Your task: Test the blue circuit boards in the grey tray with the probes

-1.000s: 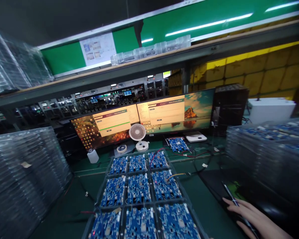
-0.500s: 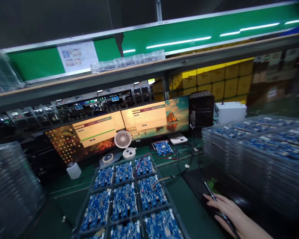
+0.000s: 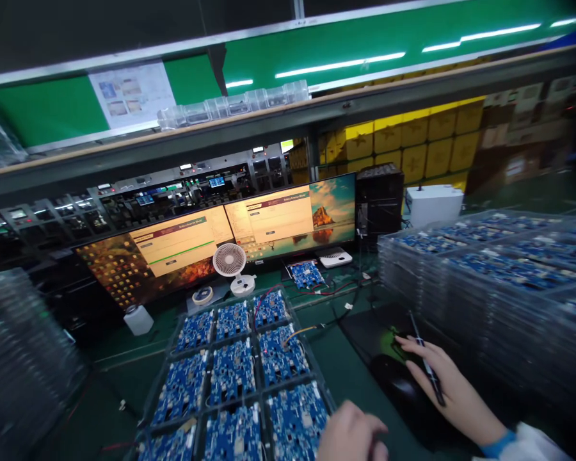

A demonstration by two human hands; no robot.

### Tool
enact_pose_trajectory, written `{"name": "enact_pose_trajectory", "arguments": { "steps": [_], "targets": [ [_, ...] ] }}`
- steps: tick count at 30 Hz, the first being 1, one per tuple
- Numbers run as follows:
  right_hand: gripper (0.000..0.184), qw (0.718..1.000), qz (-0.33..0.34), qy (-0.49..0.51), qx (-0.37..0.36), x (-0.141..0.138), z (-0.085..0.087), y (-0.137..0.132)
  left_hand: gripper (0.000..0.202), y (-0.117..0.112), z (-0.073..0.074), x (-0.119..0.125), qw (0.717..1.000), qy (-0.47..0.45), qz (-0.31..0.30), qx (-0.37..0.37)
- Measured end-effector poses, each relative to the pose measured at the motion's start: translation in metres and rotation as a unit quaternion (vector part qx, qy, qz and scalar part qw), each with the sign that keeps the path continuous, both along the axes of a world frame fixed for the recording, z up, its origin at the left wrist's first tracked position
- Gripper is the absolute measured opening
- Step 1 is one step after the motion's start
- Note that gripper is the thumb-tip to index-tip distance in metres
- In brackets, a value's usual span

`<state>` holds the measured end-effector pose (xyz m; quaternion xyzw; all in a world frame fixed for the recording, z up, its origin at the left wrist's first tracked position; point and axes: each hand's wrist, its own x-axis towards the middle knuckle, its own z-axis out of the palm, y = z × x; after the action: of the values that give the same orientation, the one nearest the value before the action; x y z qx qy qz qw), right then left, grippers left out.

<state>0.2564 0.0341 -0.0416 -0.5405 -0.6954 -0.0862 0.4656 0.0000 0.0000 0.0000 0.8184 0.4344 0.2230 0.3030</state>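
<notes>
Right hand [image 3: 441, 384] lies spread, palm down, over a dark mouse [image 3: 403, 389] on the black mouse pad [image 3: 365, 330], near right of the bench; a thin dark stylus-like tool [image 3: 427, 365] is tucked between its fingers, pointing far; left hand [image 3: 352, 432] sits at the near edge beside the tray of blue circuit boards [image 3: 242, 378], fingers curled loosely, holding nothing that I can see; the mouse looks light, hard and smooth, so it should slide easily on the pad, best cupped from above at the sides; the tool is slim and stiff, likely to slip if the fingers relax; boards look light, rigid and fragile, take by the edges, clear of the wires plugged into a few of them; clear tray looks thin and flexy; two monitors [image 3: 288, 221] at the far side show dialog windows, text too small to read; posted sheet [image 3: 132, 93] on the green panel also unreadable; no brand legible; small white fan [image 3: 230, 264] stands in front of the screens; stacked trays of boards [image 3: 484, 275] on the right.
</notes>
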Motion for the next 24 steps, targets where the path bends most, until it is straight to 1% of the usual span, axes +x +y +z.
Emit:
{"name": "enact_pose_trajectory", "arguments": {
  "steps": [1, 2, 3, 4, 5, 6, 8, 9, 11, 12, 14, 18, 21, 24],
  "targets": [
    [0.026, 1.0, 0.001, -0.002, 0.001, 0.0, 0.0, 0.0, 0.03, 0.003, 0.015, -0.012, 0.998, -0.046, 0.022, 0.025],
    [0.026, 1.0, 0.001, -0.005, 0.002, 0.0, -0.001, -0.001, 0.029, 0.01, 0.03, -0.026, 0.995, -0.074, 0.059, 0.042],
    [0.026, 1.0, 0.003, -0.006, 0.002, 0.0, -0.001, -0.002, 0.028, 0.021, 0.042, -0.039, 0.991, -0.077, 0.093, 0.059],
    [0.027, 1.0, 0.006, -0.006, 0.001, -0.001, -0.001, -0.002, 0.027, 0.035, 0.051, -0.053, 0.985, -0.068, 0.135, 0.081],
    [0.027, 1.0, 0.009, -0.005, 0.0, -0.001, -0.001, -0.003, 0.026, 0.052, 0.057, -0.067, 0.978, -0.048, 0.18, 0.094],
    [0.027, 1.0, 0.012, -0.001, -0.001, -0.002, 0.0, -0.003, 0.027, 0.069, 0.06, -0.08, 0.969, -0.024, 0.227, 0.095],
    [0.026, 1.0, 0.018, 0.006, -0.002, -0.003, 0.001, -0.004, 0.03, 0.103, 0.058, -0.102, 0.953, 0.04, 0.288, 0.087],
    [0.025, 1.0, 0.02, 0.01, -0.003, -0.004, 0.003, -0.004, 0.032, 0.118, 0.055, -0.11, 0.946, 0.087, 0.301, 0.078],
    [0.024, 1.0, 0.022, 0.018, -0.002, -0.005, 0.005, -0.004, 0.035, 0.141, 0.048, -0.12, 0.943, 0.177, 0.279, 0.046],
    [0.023, 1.0, 0.023, 0.02, -0.001, -0.005, 0.006, -0.004, 0.036, 0.149, 0.044, -0.122, 0.943, 0.204, 0.262, 0.034],
    [0.022, 0.999, 0.028, 0.024, 0.002, -0.005, 0.006, -0.004, 0.036, 0.16, 0.036, -0.121, 0.942, 0.235, 0.238, 0.021],
    [0.022, 0.999, 0.038, 0.028, -0.003, -0.003, 0.003, -0.003, 0.027, 0.174, 0.027, -0.112, 0.928, 0.272, 0.254, 0.016],
    [0.023, 0.999, 0.04, 0.031, -0.017, -0.002, 0.002, -0.003, 0.026, 0.183, 0.027, -0.106, 0.917, 0.29, 0.275, 0.006],
    [0.023, 0.999, 0.039, 0.029, -0.024, -0.002, 0.003, -0.003, 0.03, 0.187, 0.032, -0.1, 0.91, 0.296, 0.291, 0.0]
  ]
}}
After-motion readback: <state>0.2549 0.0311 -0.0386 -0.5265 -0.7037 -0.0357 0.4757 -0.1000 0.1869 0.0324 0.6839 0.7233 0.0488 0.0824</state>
